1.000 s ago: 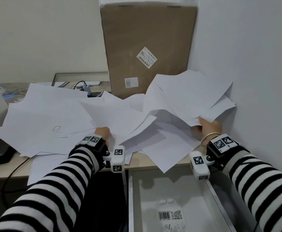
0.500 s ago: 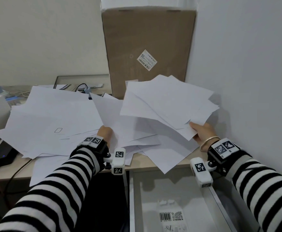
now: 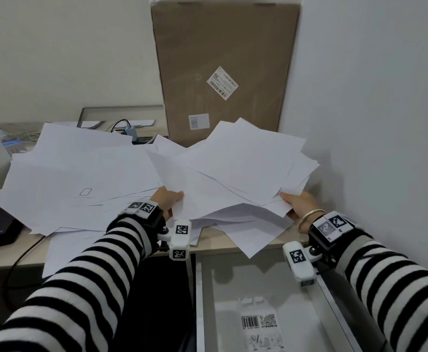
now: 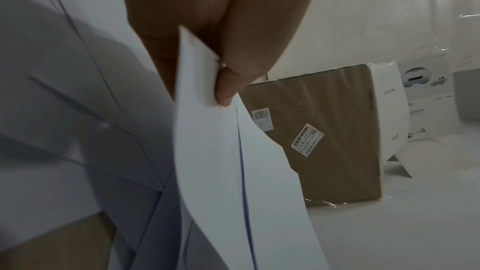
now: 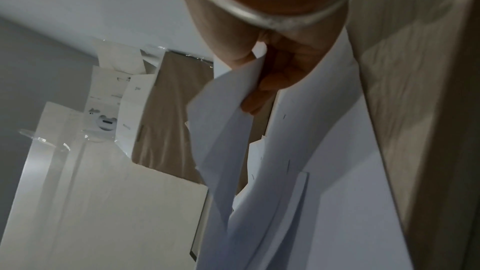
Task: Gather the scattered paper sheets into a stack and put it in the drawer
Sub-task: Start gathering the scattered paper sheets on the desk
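Your wrist views show what the head view hides: your left hand (image 4: 207, 34) and right hand (image 5: 272, 65) each pinch the sheets' (image 3: 235, 174) edges. The loose bundle runs left-right at frame centre, above the worktop (image 3: 296, 237), lower than before; the drawer (image 3: 258, 288) gapes below.

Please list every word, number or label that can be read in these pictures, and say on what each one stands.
No text is legible.
Tilted label on the cardboard box: barcode and print, too small to read.
Lower label on the same box: blurred.
Packet in the drawer: barcode and print, too small to read.
White box, left wrist view: grey print, blurred.
Paper sheets: one drawn rounded outline, no words.
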### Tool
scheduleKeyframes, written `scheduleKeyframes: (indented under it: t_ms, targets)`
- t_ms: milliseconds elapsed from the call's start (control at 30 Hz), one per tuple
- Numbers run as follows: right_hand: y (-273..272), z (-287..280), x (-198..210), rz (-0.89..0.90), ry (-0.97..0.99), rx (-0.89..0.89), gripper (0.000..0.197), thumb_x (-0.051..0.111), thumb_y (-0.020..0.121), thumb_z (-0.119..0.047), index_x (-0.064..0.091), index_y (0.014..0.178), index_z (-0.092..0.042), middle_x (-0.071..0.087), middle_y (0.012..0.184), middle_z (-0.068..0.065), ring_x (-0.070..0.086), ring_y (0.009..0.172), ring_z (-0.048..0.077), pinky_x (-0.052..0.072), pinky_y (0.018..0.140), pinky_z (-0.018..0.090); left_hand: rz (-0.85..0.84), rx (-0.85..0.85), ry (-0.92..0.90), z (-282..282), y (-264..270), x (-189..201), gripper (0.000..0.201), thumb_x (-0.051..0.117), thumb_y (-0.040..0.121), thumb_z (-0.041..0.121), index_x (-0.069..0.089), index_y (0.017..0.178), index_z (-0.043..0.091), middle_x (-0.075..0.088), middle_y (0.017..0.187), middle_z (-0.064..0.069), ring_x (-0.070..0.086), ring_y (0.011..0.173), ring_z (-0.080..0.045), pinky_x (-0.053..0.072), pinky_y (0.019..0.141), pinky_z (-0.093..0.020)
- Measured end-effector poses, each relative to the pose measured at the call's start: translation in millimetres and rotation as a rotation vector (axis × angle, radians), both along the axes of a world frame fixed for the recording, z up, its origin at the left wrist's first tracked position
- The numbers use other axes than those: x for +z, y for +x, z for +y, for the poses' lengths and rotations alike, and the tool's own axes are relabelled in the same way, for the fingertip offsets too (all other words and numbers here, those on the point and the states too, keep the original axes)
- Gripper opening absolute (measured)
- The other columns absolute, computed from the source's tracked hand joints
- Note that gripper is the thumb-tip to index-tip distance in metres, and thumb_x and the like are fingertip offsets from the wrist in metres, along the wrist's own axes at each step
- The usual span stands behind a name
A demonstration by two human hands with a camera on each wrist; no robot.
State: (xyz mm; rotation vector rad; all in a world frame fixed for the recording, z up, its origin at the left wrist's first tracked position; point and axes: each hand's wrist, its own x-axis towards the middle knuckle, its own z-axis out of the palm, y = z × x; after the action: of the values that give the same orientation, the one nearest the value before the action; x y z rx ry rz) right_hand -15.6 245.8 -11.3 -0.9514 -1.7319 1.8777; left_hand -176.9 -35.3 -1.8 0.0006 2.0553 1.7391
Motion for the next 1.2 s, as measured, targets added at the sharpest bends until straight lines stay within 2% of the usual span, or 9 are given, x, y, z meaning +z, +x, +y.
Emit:
scheduleKeyframes:
  t_ms: [133,467,600,800,900,967,1067,1133,1200]
  targets:
    - [0,5,-2,0.034,-0.065,-0.100,0.011,0.063,0.088,-0.008,0.061,0.079,-0.016,0.065,0.088,0.006,0.061,0.077,0.022,0.053,0.077,0.038,0.071,0.061,-0.150,-2,-14,-11,0.025,0.051,0.093,0.003,0.052,0.118,-0.002,0.058,0.125,-0.024,0.055,0.116,-0.041,0.042,0.103,-0.052]
    - [-1,13,6,0.121,-0.093,-0.211,0.016,0.063,0.088,-0.010,0.059,0.074,-0.016,0.061,0.081,0.002,0.058,0.070,0.019,0.048,0.058,0.029,0.134,0.249,-0.192,-15,-22,-12,0.044,0.036,0.096,0.000,0.037,0.139,-0.006,0.044,0.140,-0.028,0.046,0.127,-0.041,0.039,0.082,-0.035]
    - [-2,5,4,0.102,-0.076,-0.151,0.008,0.064,0.088,-0.011,0.063,0.079,-0.013,0.064,0.084,0.005,0.060,0.072,0.022,0.052,0.068,0.034,0.139,0.220,-0.117,-6,-12,-7,0.039,0.035,0.094,0.003,0.047,0.129,-0.006,0.054,0.128,-0.027,0.056,0.103,-0.037,0.039,0.078,-0.035]
    - [-9,-24,5,0.125,-0.137,-0.029,0.010,0.063,0.087,-0.008,0.064,0.097,-0.009,0.067,0.104,0.013,0.063,0.095,0.032,0.052,0.089,0.046,0.114,0.140,0.162,20,-1,-6,0.059,0.042,0.091,0.052,0.046,0.134,0.011,0.061,0.123,-0.008,0.061,0.107,-0.030,0.049,0.097,-0.047]
    - [-15,-37,6,0.136,-0.190,0.035,0.015,0.063,0.088,-0.006,0.063,0.103,-0.005,0.067,0.106,0.014,0.063,0.096,0.031,0.053,0.087,0.044,0.052,0.055,0.156,29,9,7,0.105,0.054,0.059,0.085,0.044,0.132,0.010,0.061,0.124,-0.007,0.064,0.106,-0.029,0.053,0.091,-0.048]
    - [-16,-47,8,0.134,-0.214,0.093,0.008,0.061,0.089,-0.004,0.063,0.095,-0.008,0.066,0.099,0.011,0.063,0.091,0.028,0.053,0.085,0.042,0.014,-0.007,0.154,34,15,13,0.092,0.064,0.065,0.075,0.045,0.124,0.007,0.063,0.119,-0.009,0.065,0.103,-0.030,0.055,0.088,-0.046]
    - [-15,-58,7,0.102,-0.235,0.183,0.011,0.057,0.090,0.000,0.061,0.100,-0.003,0.064,0.094,0.011,0.061,0.086,0.027,0.052,0.078,0.037,-0.106,-0.113,0.166,40,18,13,0.041,0.063,0.090,0.033,0.056,0.116,0.002,0.066,0.115,-0.016,0.065,0.103,-0.032,0.053,0.091,-0.045]
    - [-14,-60,3,0.046,-0.253,0.239,0.011,0.057,0.090,-0.001,0.061,0.101,-0.001,0.064,0.092,0.011,0.061,0.085,0.026,0.052,0.075,0.035,-0.139,-0.126,0.055,42,23,13,0.010,0.054,0.095,0.011,0.057,0.096,0.002,0.064,0.103,-0.015,0.064,0.085,-0.028,0.056,0.077,-0.039]
    - [-13,-59,0,-0.046,-0.247,0.286,0.005,0.059,0.090,-0.005,0.061,0.095,-0.006,0.064,0.085,0.009,0.062,0.074,0.020,0.054,0.064,0.028,-0.119,-0.075,-0.064,41,24,11,0.015,0.051,0.093,0.000,0.050,0.080,0.007,0.056,0.097,-0.014,0.059,0.078,-0.027,0.053,0.071,-0.036]
